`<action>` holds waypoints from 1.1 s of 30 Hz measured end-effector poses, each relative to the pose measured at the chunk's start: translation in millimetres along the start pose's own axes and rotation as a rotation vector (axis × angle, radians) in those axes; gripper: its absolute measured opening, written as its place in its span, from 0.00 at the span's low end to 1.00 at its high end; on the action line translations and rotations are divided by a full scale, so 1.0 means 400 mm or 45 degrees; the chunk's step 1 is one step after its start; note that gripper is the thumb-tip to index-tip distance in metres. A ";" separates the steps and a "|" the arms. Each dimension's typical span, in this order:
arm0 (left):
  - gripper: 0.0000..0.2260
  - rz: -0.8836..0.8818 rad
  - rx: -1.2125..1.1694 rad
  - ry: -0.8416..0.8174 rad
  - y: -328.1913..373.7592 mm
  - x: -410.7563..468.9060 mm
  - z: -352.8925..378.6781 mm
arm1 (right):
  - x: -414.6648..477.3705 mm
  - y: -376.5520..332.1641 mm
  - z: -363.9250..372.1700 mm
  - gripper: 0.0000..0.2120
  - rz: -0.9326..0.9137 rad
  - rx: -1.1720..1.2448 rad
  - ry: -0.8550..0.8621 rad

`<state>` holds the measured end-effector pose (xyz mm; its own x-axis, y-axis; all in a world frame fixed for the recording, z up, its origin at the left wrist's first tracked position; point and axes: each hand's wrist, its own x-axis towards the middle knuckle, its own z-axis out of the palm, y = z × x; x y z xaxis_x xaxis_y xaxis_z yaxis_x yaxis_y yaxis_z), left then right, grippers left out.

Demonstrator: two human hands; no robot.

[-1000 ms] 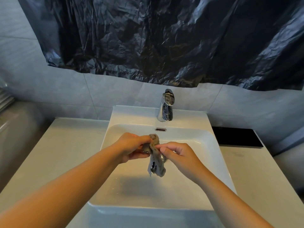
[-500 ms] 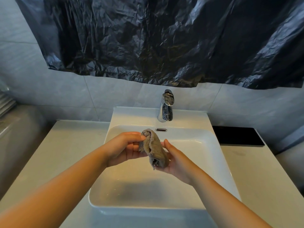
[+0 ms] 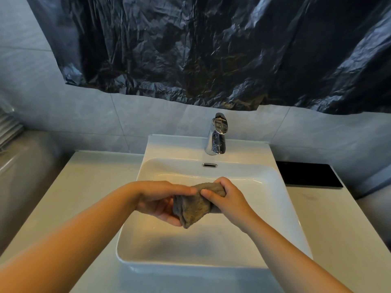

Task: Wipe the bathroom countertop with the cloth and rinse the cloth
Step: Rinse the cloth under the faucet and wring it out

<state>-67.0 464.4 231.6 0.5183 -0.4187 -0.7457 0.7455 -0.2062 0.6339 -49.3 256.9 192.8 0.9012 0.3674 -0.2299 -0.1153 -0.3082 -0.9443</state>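
A bunched grey-brown cloth (image 3: 193,206) hangs above the middle of the white basin (image 3: 281,208). My left hand (image 3: 156,199) holds its left side, fingers stretched over the top and thumb underneath. My right hand (image 3: 227,198) grips the cloth's upper right end with curled fingers. The chrome faucet (image 3: 218,136) stands at the back of the basin, and no water runs from it. The pale countertop (image 3: 84,191) lies on both sides of the basin.
A flat black rectangular object (image 3: 306,173) lies on the counter to the right of the basin. Crumpled black plastic sheeting (image 3: 211,49) covers the wall above the faucet. Grey tiles line the wall below it.
The cloth hung twisted between both hands; now it is bunched wider. My right hand moved from under it to gripping its top right end, and my left hand reached over it.
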 end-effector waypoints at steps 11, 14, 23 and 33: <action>0.24 0.091 -0.053 -0.312 -0.010 0.033 0.018 | -0.017 -0.029 -0.026 0.13 -0.252 -0.154 -0.013; 0.21 0.125 -0.179 -0.394 -0.008 0.042 0.036 | -0.007 -0.037 -0.031 0.13 -0.518 -0.405 0.225; 0.12 0.455 0.816 0.360 0.023 0.074 0.115 | 0.066 -0.039 -0.044 0.19 -0.296 -0.478 0.430; 0.16 0.678 1.428 0.893 0.004 0.102 0.121 | 0.102 -0.046 -0.041 0.15 0.269 -0.271 0.115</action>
<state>-65.0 404.3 212.1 0.9701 -0.2181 -0.1068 -0.1498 -0.8836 0.4437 -3.7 263.2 204.5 0.9011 0.1992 -0.3851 -0.2225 -0.5500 -0.8050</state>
